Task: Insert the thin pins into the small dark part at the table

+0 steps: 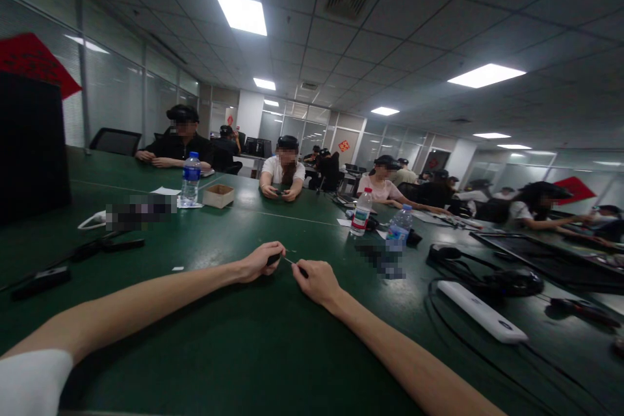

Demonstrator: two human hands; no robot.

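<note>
Above the green table (234, 344), my two hands are close together near the middle of the view. My left hand (260, 261) is closed around a small black object (273, 259), mostly hidden by the fingers. In my right hand (316, 281), also closed, is a small screwdriver (303, 272) with a dark handle. Its thin metal shaft points left toward the black object. Whether the tip touches that object cannot be made out. A small white scrap (178, 268) lies left of my hands, near my left forearm.
Right: clear bottles (361, 213), a headset (511, 279), a white power strip (482, 312) with black cable, and a black tray (546, 257). Left: a bottle (191, 182), a small cardboard box (218, 195) and a black device (41, 283). Across the table sits a person (283, 169).
</note>
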